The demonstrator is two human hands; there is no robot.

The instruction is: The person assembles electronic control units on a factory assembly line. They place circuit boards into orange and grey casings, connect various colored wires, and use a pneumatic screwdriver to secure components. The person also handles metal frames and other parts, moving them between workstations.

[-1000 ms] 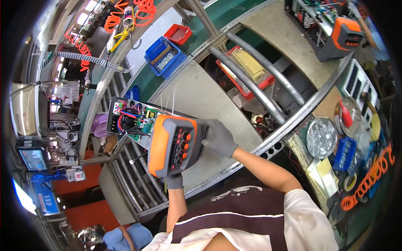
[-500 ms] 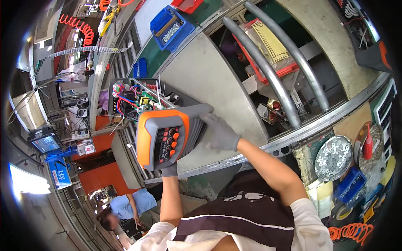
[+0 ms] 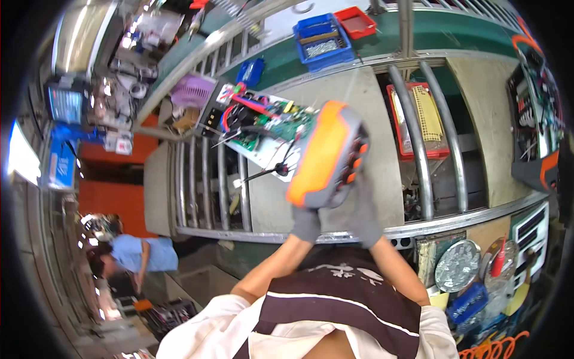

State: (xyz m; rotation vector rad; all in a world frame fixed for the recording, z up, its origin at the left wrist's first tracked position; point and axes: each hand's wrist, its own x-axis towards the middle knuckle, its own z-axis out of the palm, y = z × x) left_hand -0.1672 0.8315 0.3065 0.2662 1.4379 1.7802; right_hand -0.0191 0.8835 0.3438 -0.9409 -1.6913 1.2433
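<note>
From my distant seat I watch two grey-gloved hands over a metal worktop (image 3: 269, 209); between them is an orange-and-grey control panel (image 3: 320, 157), tilted, its orange knobs facing right; it stands at the right end of an open electronics chassis (image 3: 263, 157), and I cannot tell whether the two are joined. The left hand (image 3: 306, 223) holds the panel's near end, its fingertips hidden by the housing; the right hand (image 3: 363, 212) is close along the panel's right side, blurred, so I cannot tell whether its fingers are wide, narrow or touching.

The chassis carries a green circuit board (image 3: 293, 127) and red and black wires; a black cable ends in a white connector (image 3: 238, 183) on the near side; steel rollers (image 3: 206, 191) run beneath and to the left.

On the far side I see a blue bin (image 3: 330, 63) of small metal parts, a red bin (image 3: 357, 25) beside it, and a small blue bin (image 3: 250, 72) farther left; to the right, two thick metal bars (image 3: 423, 173) pass above a red tray (image 3: 441, 154) with a perforated yellow sheet (image 3: 428, 113); near right sits a round dish (image 3: 438, 269) of small pieces; at left, well apart, is a person in light blue (image 3: 152, 254).
</note>
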